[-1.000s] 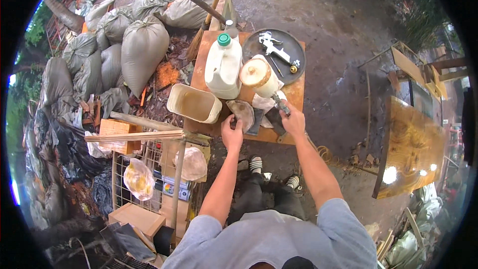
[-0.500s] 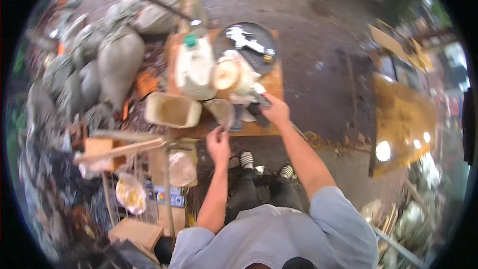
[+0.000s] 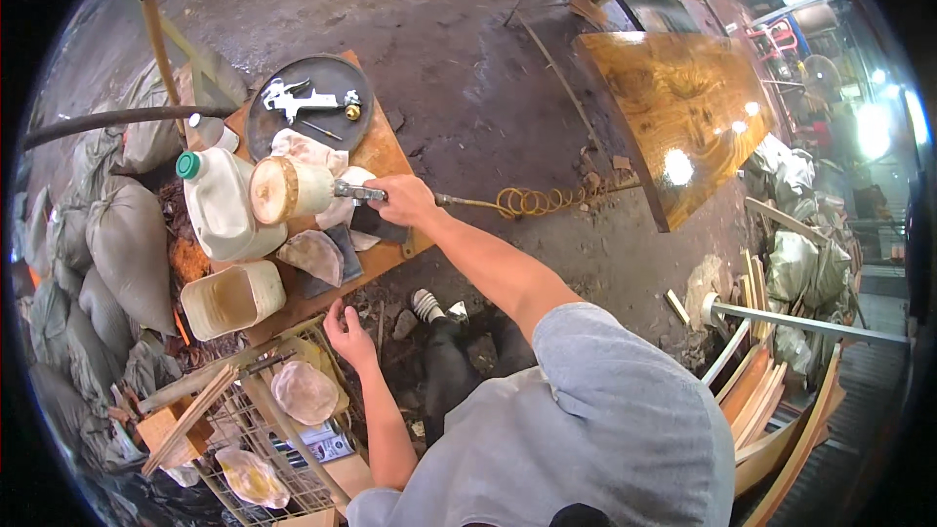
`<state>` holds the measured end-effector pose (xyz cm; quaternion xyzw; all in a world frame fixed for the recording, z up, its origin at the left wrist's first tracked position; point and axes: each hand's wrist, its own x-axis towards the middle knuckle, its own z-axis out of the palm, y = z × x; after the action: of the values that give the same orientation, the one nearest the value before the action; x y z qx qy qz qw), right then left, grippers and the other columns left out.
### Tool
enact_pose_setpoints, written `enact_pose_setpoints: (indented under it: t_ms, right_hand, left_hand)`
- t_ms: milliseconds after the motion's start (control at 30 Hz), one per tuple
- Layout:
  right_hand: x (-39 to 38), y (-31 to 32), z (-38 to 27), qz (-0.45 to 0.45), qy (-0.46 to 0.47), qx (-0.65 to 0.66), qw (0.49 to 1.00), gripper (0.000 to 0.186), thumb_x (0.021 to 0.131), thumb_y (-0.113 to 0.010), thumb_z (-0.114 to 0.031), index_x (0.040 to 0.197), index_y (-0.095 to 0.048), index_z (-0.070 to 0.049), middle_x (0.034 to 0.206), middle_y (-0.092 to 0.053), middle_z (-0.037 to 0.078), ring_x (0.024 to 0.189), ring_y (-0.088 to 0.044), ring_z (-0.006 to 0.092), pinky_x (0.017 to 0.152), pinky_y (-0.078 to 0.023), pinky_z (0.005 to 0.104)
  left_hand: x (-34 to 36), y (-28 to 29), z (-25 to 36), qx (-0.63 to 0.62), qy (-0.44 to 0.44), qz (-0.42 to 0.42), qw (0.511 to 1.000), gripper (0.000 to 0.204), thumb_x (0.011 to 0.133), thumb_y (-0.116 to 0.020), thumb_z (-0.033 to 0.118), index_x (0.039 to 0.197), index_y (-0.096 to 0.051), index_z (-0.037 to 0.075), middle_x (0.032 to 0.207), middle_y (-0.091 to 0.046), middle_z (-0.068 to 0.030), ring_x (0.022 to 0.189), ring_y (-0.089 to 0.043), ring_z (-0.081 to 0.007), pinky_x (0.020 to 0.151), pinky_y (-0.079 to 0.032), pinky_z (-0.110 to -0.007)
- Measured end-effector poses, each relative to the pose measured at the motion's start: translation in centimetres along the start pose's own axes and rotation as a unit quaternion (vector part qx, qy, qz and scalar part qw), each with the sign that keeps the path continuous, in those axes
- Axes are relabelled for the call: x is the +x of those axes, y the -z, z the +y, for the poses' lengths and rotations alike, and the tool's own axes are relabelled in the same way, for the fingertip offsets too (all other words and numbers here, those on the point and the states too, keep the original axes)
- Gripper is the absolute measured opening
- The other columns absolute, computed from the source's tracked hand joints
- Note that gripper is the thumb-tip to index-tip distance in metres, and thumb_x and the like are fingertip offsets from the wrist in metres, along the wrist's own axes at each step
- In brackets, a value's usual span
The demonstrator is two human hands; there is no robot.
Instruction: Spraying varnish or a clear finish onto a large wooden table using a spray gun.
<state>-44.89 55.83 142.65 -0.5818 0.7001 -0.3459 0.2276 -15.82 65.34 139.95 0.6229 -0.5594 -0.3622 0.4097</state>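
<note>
My right hand is closed around a grey metal air gun. Behind the fist, a yellow coiled air hose runs off to the right. Just past the tool's tip lies a whitish round container with a tan end, on a small brown board. My left hand is off the board's near edge, fingers apart and holding nothing. Nearest to it are a pale half-round piece and a dark sheet. A white jug with a green cap stands left of the container.
A black round tray carries a silver spray gun. A cut-open tub sits at the board's near left. Filled sacks line the left, above a wire rack. A glossy wooden slab stands at far right.
The view has turned, so the board now sits farther left and the wooden slab shows more fully. My left hand has drawn away from the pale half-round piece. The right hand keeps its grip.
</note>
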Motion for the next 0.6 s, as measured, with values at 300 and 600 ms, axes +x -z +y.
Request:
enact_pose_setpoints:
  t_ms: [300,600]
  right_hand:
    - [0.2,-0.1,0.4,-0.005,-0.014,-0.021,1.000,0.033,0.080,-0.073,-0.026,0.113,-0.071,-0.021,0.094,-0.073,0.010,0.089,-0.070,0.0326,0.077,-0.055,0.0459]
    - [0.0,0.3,-0.6,-0.014,-0.033,0.008,0.999,0.037,0.080,-0.075,-0.028,0.115,-0.070,-0.019,0.097,-0.073,0.009,0.091,-0.070,0.0319,0.078,-0.055,0.0444]
  left_hand:
    - [-0.9,-0.6,1.1,0.019,0.012,-0.056,0.998,0.028,0.096,-0.065,0.015,0.119,-0.067,-0.001,0.117,-0.062,-0.0082,0.086,-0.058,-0.0156,0.079,-0.048,-0.030]
    - [-2.5,0.2,1.6,0.035,0.027,-0.082,0.996,0.024,0.094,-0.064,0.012,0.116,-0.068,0.001,0.115,-0.062,-0.0079,0.087,-0.059,-0.0148,0.077,-0.049,-0.028]
